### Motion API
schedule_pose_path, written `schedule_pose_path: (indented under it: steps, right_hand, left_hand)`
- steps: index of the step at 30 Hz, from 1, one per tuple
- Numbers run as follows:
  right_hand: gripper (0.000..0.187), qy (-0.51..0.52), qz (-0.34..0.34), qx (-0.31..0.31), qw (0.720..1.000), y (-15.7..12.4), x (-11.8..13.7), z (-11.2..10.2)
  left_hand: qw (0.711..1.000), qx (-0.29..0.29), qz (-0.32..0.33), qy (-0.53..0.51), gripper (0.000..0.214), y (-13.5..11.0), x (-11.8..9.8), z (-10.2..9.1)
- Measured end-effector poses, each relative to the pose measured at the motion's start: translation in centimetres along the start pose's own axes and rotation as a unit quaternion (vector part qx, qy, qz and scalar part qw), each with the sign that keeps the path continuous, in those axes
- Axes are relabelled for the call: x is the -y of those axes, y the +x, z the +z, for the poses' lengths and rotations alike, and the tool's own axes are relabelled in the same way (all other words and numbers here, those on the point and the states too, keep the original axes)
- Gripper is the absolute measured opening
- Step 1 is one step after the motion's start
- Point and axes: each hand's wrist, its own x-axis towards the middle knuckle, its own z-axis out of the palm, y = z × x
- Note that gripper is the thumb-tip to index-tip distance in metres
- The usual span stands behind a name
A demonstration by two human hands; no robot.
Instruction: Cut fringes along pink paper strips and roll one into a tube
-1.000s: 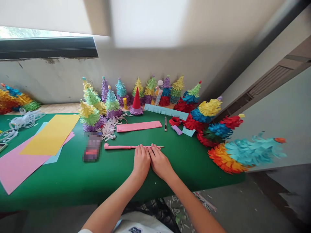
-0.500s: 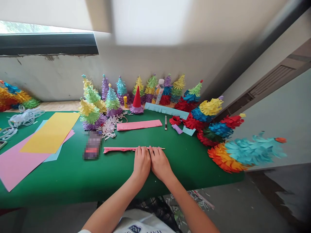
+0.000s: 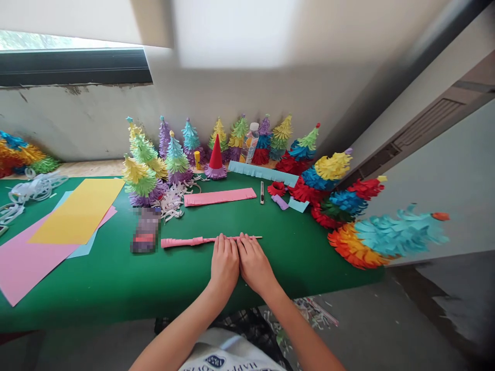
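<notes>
A pink paper strip [image 3: 181, 242] lies wound along a thin pale stick [image 3: 255, 237] on the green table. The wider paper part is at the left, and the bare stick tip pokes out at the right. My left hand [image 3: 225, 260] rests palm down over the stick, its fingers stretched out flat on it. Close against it, my right hand [image 3: 253, 260] lies the same way, fingers straight on the stick's right part. Fingertips cover the middle of the stick. Beyond the hands lie a fringed pink paper strip [image 3: 220, 197] and a box cutter [image 3: 262, 192].
Several fringed paper trees [image 3: 178, 159] line the wall side and curve down the right. A red cone [image 3: 216, 152], a bottle [image 3: 250, 141] and a light blue strip [image 3: 263, 173] stand or lie among them. Coloured sheets [image 3: 77, 211] and a blurred dark object [image 3: 146, 230] are left.
The wound pink paper has turned over with the stick, and its left part now looks broader. Both hands stay side by side on it. The view has shifted slightly.
</notes>
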Motion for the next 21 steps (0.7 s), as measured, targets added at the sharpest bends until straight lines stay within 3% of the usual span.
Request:
schedule_pose_path:
  steps: [7,16,21]
  right_hand:
    - [0.038,-0.03,0.017,-0.012,0.999,0.5,-0.2,-0.7]
    - [0.021,-0.04,0.009,-0.03,0.999,1.2,-1.0,-1.3]
    - [0.021,-0.014,0.001,-0.019,1.0,2.9,-2.1,-0.6]
  left_hand:
    - [1.0,0.004,0.008,-0.021,0.037,0.0,0.5,-0.5]
    - [0.999,0.006,-0.015,-0.031,0.017,0.4,0.7,-1.4]
    - [0.999,-0.003,0.001,-0.04,0.012,2.3,1.4,-1.3]
